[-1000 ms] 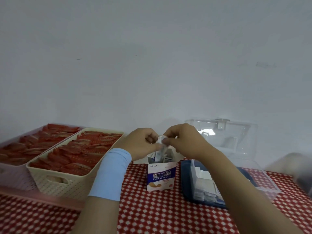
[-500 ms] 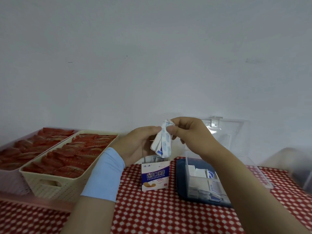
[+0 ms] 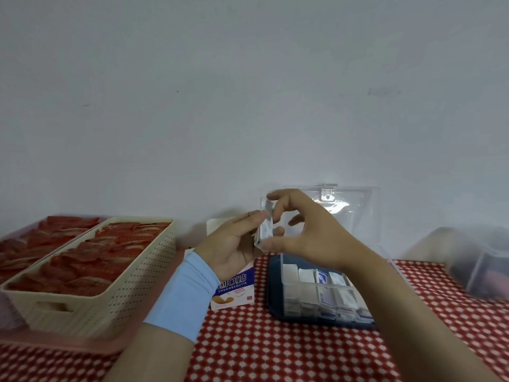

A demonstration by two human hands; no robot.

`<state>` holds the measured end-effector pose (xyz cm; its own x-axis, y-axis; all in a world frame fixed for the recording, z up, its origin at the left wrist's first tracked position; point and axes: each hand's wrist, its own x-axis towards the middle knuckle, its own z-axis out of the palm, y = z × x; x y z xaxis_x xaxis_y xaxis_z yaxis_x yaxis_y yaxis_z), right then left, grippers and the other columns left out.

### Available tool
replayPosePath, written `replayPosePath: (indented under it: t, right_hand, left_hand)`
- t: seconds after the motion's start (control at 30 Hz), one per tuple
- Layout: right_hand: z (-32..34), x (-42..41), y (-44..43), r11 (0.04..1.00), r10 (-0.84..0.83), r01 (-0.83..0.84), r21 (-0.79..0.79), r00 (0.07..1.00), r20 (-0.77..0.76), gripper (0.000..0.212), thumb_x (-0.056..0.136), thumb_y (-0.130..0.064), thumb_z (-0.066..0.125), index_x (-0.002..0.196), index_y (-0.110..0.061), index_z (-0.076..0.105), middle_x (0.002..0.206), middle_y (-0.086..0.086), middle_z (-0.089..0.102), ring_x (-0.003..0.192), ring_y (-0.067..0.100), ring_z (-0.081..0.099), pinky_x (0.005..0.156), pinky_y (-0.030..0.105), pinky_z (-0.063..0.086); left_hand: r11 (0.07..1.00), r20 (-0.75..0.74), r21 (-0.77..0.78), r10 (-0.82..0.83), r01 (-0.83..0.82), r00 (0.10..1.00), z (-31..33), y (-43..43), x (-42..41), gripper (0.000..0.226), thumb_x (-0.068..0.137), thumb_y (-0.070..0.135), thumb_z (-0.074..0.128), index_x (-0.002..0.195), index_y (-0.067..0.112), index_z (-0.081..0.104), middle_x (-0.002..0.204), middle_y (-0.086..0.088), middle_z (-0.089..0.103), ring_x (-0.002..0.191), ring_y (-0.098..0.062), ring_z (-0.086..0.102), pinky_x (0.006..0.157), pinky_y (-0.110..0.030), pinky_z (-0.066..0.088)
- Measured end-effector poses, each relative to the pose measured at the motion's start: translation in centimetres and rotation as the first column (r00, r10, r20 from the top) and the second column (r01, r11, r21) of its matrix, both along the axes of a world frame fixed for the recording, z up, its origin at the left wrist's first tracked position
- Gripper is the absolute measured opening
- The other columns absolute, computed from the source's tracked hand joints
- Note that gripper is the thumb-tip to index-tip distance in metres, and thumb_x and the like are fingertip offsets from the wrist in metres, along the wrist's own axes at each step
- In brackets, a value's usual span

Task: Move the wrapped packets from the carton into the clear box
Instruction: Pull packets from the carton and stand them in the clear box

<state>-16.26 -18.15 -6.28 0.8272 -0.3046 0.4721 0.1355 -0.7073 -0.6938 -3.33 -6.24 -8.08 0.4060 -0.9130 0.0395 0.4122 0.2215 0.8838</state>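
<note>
Above the carton (image 3: pixel 235 289), clear of the counter, a thin stack of wrapped packets (image 3: pixel 265 227) is held on edge, near upright. Wrappers are white with blue print, slightly glossy, flat and rectangular; the count cannot be told. The stack is pinched end to end by the right hand (image 3: pixel 314 235), with the index finger at the top edge, the thumb at the bottom and the other fingers spread loose. The left hand (image 3: pixel 231 244) is curled against it from the left, fingertips on the wrapper face. A light blue sleeve (image 3: pixel 184 296) is worn on the left wrist.

The carton is stood upright on the counter, partly hidden by the left wrist. It is white card with a blue lettered band, and an open flap is seen behind the hand.

Just right of it, the clear box (image 3: pixel 314 284) is set on a dark blue tray (image 3: pixel 274 296) with rounded corners. The walls are hard transparent plastic. The hinged lid (image 3: pixel 358 213) is stood open behind, with a latch tab at the top. Inside, stored packets (image 3: pixel 322 275) are filed on edge in rows.

The counter is covered by a red cloth (image 3: pixel 275 354) with a white check. At left, a cream perforated plastic basket (image 3: pixel 115 304) is filled with red sachets (image 3: pixel 91 257). At far right, a translucent container (image 3: pixel 479 260) is too blurred to read.
</note>
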Motion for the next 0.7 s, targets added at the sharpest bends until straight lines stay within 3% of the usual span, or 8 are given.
replayPosePath:
  t: [0.07, 0.2, 0.33, 0.4, 0.5, 0.57, 0.7]
  right_hand:
    - [0.0, -0.1, 0.0, 0.989, 0.004, -0.008, -0.146, 1.000, -0.026, 0.049, 0.059, -0.030, 0.094, 0.089, -0.028, 0.055, 0.122, -0.021, 0.055, 0.113, -0.005, 0.052, 0.088, 0.010, 0.041]
    - [-0.1, 0.2, 0.0, 0.977, -0.004, 0.009, -0.211, 1.000, 0.027, 0.042, 0.061, -0.025, 0.091, 0.084, -0.023, 0.056, 0.105, -0.014, 0.058, 0.096, 0.006, 0.059, 0.082, 0.020, 0.048]
    - [0.1, -0.6, -0.2, 0.991, 0.027, -0.031, -0.134, 0.999, -0.037, 0.043, 0.064, -0.022, 0.091, 0.088, -0.021, 0.055, 0.093, -0.014, 0.058, 0.084, 0.002, 0.060, 0.071, 0.014, 0.049]
    - [0.1, -0.8, -0.4, 0.993, 0.060, -0.072, -0.092, 0.990, -0.130, 0.046, 0.065, -0.027, 0.091, 0.095, -0.025, 0.055, 0.095, -0.013, 0.061, 0.085, 0.002, 0.061, 0.076, 0.016, 0.051]
    - [0.3, -0.9, -0.9, 0.993, 0.095, -0.085, 0.080, 0.988, -0.122, 0.032, 0.080, -0.031, 0.081, 0.102, -0.027, 0.058, 0.103, -0.008, 0.066, 0.095, 0.014, 0.066, 0.092, 0.041, 0.056]
    - [0.6, -0.9, -1.4, 0.975, 0.097, -0.087, 0.204, 0.995, -0.038, 0.021, 0.092, -0.023, 0.070, 0.110, -0.022, 0.059, 0.102, -0.002, 0.068, 0.094, 0.018, 0.069, 0.094, 0.046, 0.054]
    - [1.2, -1.6, -2.3, 0.972, 0.099, -0.085, 0.219, 0.994, -0.050, 0.025, 0.096, -0.014, 0.064, 0.119, -0.020, 0.067, 0.082, -0.007, 0.071, 0.081, 0.011, 0.068, 0.084, 0.030, 0.056]
  left_hand:
    - [1.000, -0.003, -0.004, -0.014, 0.014, 1.000, 0.0, -0.3, -0.5, 0.035, 0.081, 0.024, 0.065, 0.109, 0.002, 0.067, 0.097, -0.010, 0.070, 0.083, -0.021, 0.072, 0.068, -0.032, 0.060]
    - [0.999, 0.022, -0.014, -0.034, 0.034, 0.999, 0.1, -0.6, -1.3, 0.049, 0.082, 0.025, 0.063, 0.124, 0.000, 0.060, 0.114, -0.011, 0.071, 0.096, -0.023, 0.072, 0.073, -0.032, 0.061]
    - [0.999, 0.054, -0.001, -0.050, 0.050, 0.997, 0.1, -0.5, -1.4, 0.050, 0.085, 0.026, 0.061, 0.126, -0.001, 0.059, 0.122, -0.015, 0.068, 0.101, -0.026, 0.071, 0.069, -0.032, 0.060]
    - [0.999, 0.069, 0.010, -0.053, 0.053, 0.996, 0.0, -0.4, -1.4, 0.046, 0.084, 0.026, 0.063, 0.122, 0.000, 0.061, 0.119, -0.013, 0.070, 0.101, -0.028, 0.071, 0.070, -0.033, 0.060]
    - [0.997, 0.107, 0.022, -0.081, 0.079, 0.991, 0.1, -0.2, -1.4, 0.029, 0.085, 0.024, 0.062, 0.107, 0.005, 0.067, 0.114, -0.013, 0.072, 0.100, -0.029, 0.071, 0.072, -0.035, 0.061]
    - [0.993, 0.126, 0.045, -0.109, 0.104, 0.986, 0.2, 0.1, -1.6, 0.029, 0.086, 0.024, 0.059, 0.109, 0.006, 0.064, 0.103, -0.010, 0.074, 0.091, -0.029, 0.073, 0.066, -0.036, 0.062]
    - [0.978, 0.210, 0.098, -0.200, 0.183, 0.957, 0.4, 0.4, -2.0, 0.038, 0.086, 0.026, 0.056, 0.118, 0.006, 0.057, 0.105, -0.005, 0.074, 0.084, -0.024, 0.074, 0.060, -0.034, 0.061]
